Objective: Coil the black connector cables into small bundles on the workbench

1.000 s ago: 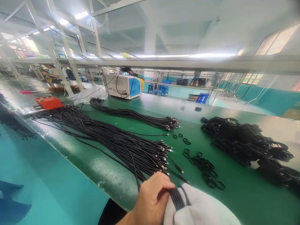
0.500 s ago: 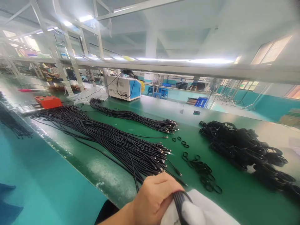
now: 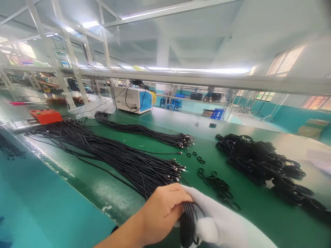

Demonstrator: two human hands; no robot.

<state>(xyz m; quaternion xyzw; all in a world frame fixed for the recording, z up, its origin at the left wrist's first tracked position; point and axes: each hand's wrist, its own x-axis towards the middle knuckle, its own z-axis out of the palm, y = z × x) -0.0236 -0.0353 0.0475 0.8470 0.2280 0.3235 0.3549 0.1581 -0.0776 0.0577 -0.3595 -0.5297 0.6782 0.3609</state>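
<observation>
My left hand (image 3: 165,210), bare, is closed around a looped black cable (image 3: 188,224) at the bottom middle. White cloth covers my right hand (image 3: 217,220), which is closed on the same cable from the right; one white fingertip lies beside the loops, and the other fingers are mostly hidden. Just beyond my hands, a large bundle of straight black cables (image 3: 111,155) with metal plug ends lies along the green table (image 3: 108,193). Right of the plugs is a small pile of thin black rings (image 3: 219,186).
A second cable bundle (image 3: 144,130) lies farther back. Several coiled black cables (image 3: 256,158) are heaped at right. Behind stand a white-and-blue machine (image 3: 133,100) and a red button box (image 3: 46,116). A shelf beam (image 3: 181,75) crosses above the table. A person (image 3: 51,81) is far left.
The strands in my hands have gone from a short flat band to a fuller, rounder coil hanging lower. My right hand has moved round the cable beside my left. The view has shifted slightly.
</observation>
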